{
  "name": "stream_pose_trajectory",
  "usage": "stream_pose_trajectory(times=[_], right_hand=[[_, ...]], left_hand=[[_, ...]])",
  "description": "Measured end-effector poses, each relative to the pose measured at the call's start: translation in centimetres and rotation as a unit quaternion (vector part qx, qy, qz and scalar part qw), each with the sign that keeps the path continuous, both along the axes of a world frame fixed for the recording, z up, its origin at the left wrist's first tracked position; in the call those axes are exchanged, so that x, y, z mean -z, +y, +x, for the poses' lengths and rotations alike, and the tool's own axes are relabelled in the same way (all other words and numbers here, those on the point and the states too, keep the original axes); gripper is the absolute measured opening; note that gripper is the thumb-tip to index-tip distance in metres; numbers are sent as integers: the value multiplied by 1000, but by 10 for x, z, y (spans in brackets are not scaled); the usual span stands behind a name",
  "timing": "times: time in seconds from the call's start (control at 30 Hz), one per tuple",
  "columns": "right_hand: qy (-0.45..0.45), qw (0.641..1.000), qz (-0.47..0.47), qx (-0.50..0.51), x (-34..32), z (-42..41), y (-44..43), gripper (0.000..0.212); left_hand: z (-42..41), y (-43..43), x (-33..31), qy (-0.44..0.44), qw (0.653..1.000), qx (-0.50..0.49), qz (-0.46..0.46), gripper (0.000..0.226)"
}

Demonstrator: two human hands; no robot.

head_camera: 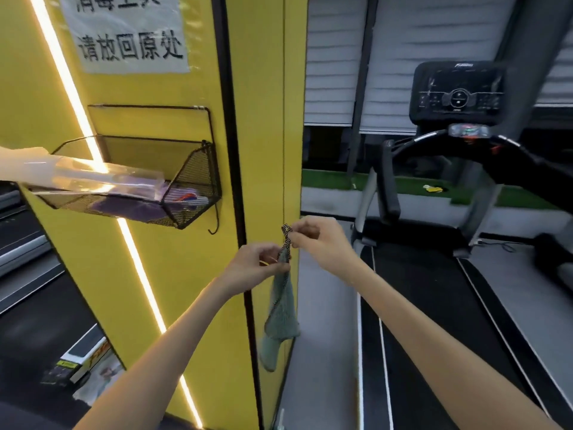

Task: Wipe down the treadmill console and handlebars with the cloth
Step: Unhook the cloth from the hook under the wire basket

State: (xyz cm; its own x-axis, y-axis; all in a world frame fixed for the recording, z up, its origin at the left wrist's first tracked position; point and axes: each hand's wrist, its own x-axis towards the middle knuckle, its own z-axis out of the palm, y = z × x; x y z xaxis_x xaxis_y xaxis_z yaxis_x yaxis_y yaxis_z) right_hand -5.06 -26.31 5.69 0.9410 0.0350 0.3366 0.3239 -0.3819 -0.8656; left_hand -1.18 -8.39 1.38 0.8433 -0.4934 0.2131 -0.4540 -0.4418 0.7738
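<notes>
Left hand [259, 265] and right hand [313, 240] pinch the pale green checker-trimmed cloth [280, 308], hanging beside the yellow pillar [263, 119]; I should fold it flat before reaching the black treadmill console [459, 91] beyond.

cloth [280, 308] is looking fuzzy and matt, basket [198, 172] is showing black wire mesh, console [459, 88] is gleaming glossy plastic

The yellow wall panel [192, 97] with black vertical trim carries a diagonal lit strip [135, 252], a white paper notice [124, 32] with black characters, and a black wire-mesh basket [198, 181]. Grey slatted blinds [428, 32] cover the rear wall. A green strip [328, 181], apparently artificial turf, borders the grey floor [322, 305].
</notes>
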Motion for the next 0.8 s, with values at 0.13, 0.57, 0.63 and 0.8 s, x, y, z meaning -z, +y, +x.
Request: stream_pose_trajectory(times=[0.13, 0.57, 0.63, 0.8], right_hand=[[-27, 999, 13, 44, -4, -18, -55, 7], [27, 995, -69, 70, 19, -67, -270, 27], [21, 993, -79, 81, 19, -73, -298, 15], [2, 991, -83, 104, 11, -84, -384, 22]], left_hand=[[1, -56, -15, -12, 998, 60, -27, 11], [-17, -293, -47, -84, 983, 124, -109, 15], [-18, -320, -51, -92, 981, 135, -103, 11], [-21, -392, -63, -87, 981, 150, -81, 8]])
